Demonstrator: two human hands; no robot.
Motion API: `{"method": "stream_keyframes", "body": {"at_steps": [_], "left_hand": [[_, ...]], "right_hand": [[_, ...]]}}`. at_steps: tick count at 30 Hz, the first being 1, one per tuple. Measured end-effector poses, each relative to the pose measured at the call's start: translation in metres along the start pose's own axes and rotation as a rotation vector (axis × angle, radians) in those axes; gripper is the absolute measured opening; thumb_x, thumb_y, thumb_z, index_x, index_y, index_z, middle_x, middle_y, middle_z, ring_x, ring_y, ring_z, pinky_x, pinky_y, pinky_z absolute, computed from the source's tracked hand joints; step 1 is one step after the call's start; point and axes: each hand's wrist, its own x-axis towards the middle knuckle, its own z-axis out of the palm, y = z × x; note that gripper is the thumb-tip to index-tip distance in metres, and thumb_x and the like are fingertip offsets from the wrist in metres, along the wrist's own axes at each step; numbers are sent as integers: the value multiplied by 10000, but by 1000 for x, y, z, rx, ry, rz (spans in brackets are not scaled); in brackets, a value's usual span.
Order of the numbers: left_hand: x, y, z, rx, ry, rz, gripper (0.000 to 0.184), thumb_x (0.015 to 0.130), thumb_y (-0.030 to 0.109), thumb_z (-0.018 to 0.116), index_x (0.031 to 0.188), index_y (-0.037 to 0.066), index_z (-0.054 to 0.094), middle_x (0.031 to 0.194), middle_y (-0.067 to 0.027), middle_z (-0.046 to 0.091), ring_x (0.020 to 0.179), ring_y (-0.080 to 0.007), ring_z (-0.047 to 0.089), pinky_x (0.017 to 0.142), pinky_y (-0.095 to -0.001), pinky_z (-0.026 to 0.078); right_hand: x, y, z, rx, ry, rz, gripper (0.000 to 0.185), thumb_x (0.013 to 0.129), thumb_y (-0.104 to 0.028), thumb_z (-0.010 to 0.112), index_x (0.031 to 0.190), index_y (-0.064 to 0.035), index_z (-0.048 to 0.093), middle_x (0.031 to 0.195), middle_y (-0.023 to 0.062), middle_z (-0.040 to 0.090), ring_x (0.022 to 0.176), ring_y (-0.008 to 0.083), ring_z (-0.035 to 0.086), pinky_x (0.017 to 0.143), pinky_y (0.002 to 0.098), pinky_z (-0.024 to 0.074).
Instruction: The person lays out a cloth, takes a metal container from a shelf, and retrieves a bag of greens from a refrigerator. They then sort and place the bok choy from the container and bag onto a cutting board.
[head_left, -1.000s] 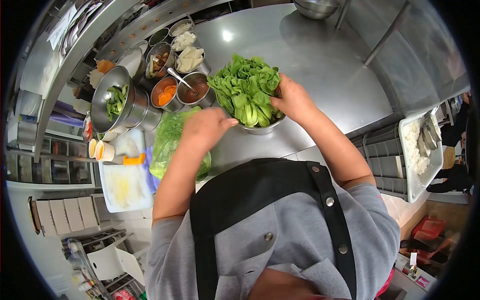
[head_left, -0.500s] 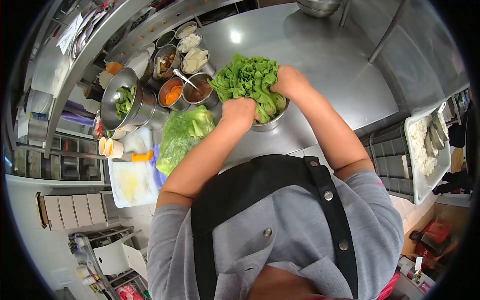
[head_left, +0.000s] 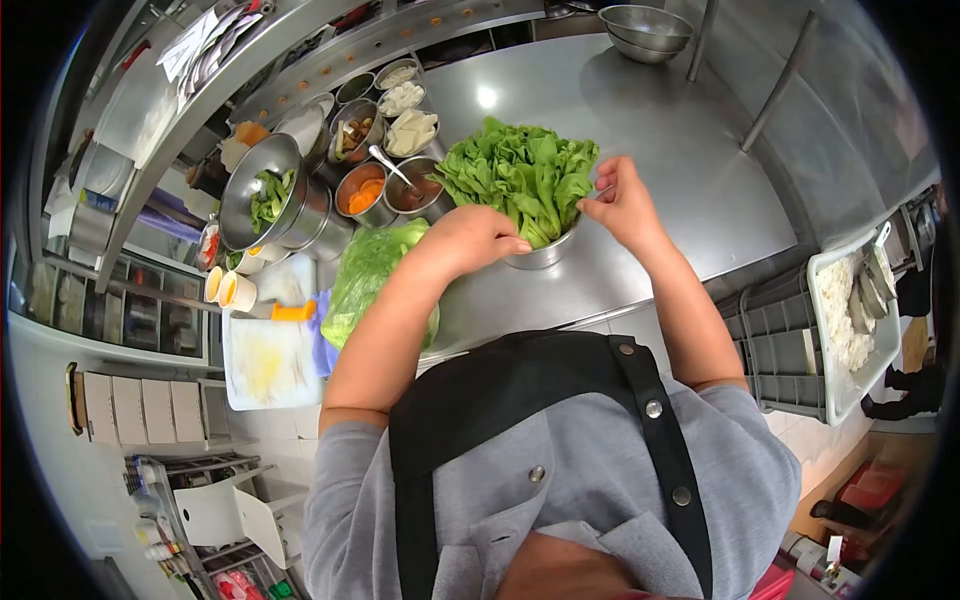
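Leafy green vegetables (head_left: 520,175) fill a metal bowl (head_left: 540,259) on the steel counter, their leaves standing up above the rim. My left hand (head_left: 468,238) is at the bowl's near left side, its thumb and fingers stretched toward the stems. It seems to touch the bowl's edge or the stems, but I cannot tell which. At the right side, my right hand (head_left: 625,207) has its thumb and fingers apart beside the rim, with nothing visible in it. A clear plastic bag of greens (head_left: 375,280) lies below my left forearm, partly hidden by it.
Several metal containers stand at the left, one with orange pieces (head_left: 366,196), another with a spoon (head_left: 388,163). A tilted bowl (head_left: 240,205) holds cut greens. A cutting board (head_left: 265,370) bears an orange-handled tool (head_left: 293,312). Stacked bowls (head_left: 650,40) sit far back; a white tray (head_left: 833,395) is at right.
Both hands have loosened from the greens; the right has moved outward and the left has uncurled at the near rim. The leaves now spread more openly above the bowl.
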Motion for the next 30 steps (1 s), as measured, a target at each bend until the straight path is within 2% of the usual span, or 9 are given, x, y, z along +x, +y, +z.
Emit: {"method": "stream_keyframes", "body": {"at_steps": [3,5,7,14,21,23,25,29,30], "left_hand": [[15,-8,7,-230,17,273,279,803,253,687,1022,82,657,843,-72,662,730,-205,601,664,-335,471],[28,-13,7,-340,88,381,265,804,187,693,1038,72,648,812,-40,646,693,-141,572,636,-299,461],[36,-9,-6,-221,348,240,271,787,121,704,1047,76,638,725,-16,581,653,-127,535,621,-301,450],[59,-39,13,-109,537,217,559,810,78,654,1318,153,433,751,-73,568,698,-231,565,667,-350,471],[-1,2,1,-216,413,34,442,812,154,660,1224,162,501,822,-100,628,775,-293,612,704,-357,480],[4,-10,27,-91,421,142,321,796,220,681,1076,105,573,818,-114,634,753,-314,612,692,-384,492],[17,-26,58,155,473,539,307,755,307,714,941,80,625,730,-123,626,719,-324,628,688,-411,515],[33,-26,70,212,465,490,431,710,322,739,1009,42,604,888,-129,647,822,-319,630,750,-438,506],[35,-17,56,154,289,298,467,676,347,754,1005,49,608,972,-131,637,903,-319,616,795,-428,496]], "right_hand": [[-4,-23,6,-130,-331,-105,226,723,-96,696,862,-28,530,839,77,581,724,122,527,635,286,462],[2,-33,15,-143,-335,-126,155,750,-106,676,830,-26,571,818,74,585,752,160,557,661,312,469],[12,-41,22,-267,-66,-359,185,766,-131,671,909,-37,601,853,101,599,809,234,581,707,343,473],[44,7,41,-165,-22,-243,225,829,-108,600,1047,-56,621,967,135,604,902,297,594,796,355,479],[-1,-29,22,-235,124,-369,128,804,-130,618,900,-45,616,905,130,595,849,271,598,752,363,474],[-15,-32,20,-301,-154,-440,150,779,-152,635,884,-50,600,886,129,593,854,278,592,757,374,470],[-17,-31,22,-368,-419,-507,178,755,-173,652,868,-54,584,868,129,591,860,285,585,762,385,465],[-1,-21,31,-704,-626,-539,320,657,-223,692,903,-45,593,912,139,607,898,314,583,795,423,452],[4,-22,35,-753,-660,-518,361,646,-241,704,923,-38,592,926,142,609,910,318,586,801,421,455]]}}
